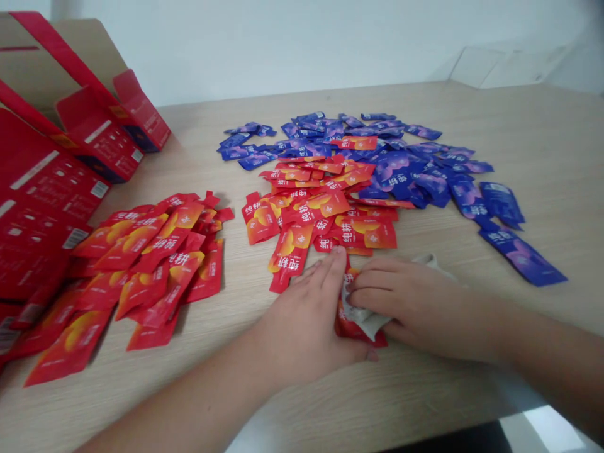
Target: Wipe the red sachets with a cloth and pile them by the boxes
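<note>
2 bare hands meet over a red packet (344, 327), mostly hidden, near the front of the table (542, 157). The left hand (306, 327) lies palm down along its left side, fingers nearly together, thumb spread away; the right hand (419, 308) pinches a bunched pale cloth (368, 322) against it. If the left hand bears down too lightly, a push of the cloth could skew the packet, or a loose fold could catch its corner. To the left, open wood runs to the left red pile (141, 264), whose slanting stack could slide if brushed; the red boxes (44, 189) bound that side. Just beyond the fingertips, the central red pile (309, 211) leaves little forward room and could be knocked apart. Farther off, blue packets (401, 173) fan out rightward, with open tabletop between them and the wall (292, 44).
</note>
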A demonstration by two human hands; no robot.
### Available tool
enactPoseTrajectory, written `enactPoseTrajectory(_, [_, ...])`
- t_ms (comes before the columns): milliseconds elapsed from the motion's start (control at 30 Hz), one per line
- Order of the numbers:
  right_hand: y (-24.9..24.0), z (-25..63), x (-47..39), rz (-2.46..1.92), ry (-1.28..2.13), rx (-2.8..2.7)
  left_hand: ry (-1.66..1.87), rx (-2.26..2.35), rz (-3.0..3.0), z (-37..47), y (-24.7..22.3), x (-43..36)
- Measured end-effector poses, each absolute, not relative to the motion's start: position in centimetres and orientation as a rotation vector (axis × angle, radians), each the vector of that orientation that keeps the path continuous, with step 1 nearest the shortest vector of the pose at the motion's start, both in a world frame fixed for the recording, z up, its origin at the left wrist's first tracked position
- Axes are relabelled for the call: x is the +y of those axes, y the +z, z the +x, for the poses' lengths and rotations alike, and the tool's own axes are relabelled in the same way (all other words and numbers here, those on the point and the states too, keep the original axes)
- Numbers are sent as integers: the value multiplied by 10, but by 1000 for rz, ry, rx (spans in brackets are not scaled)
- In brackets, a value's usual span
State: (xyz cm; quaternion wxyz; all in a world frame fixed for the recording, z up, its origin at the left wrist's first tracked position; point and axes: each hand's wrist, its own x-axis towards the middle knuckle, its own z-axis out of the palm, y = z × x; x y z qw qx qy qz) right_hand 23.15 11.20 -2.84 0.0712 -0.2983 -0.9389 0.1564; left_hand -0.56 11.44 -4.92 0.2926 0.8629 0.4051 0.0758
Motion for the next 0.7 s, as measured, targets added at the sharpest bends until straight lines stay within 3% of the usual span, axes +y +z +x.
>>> enactPoseTrajectory(500, [-44,242,140,-1156,289,-2541,169,1090,2315,-8,-51,113])
enactPoseTrajectory(700, [-9,246,128,-938,927,-2611,96,1106,2341,-8,-47,115])
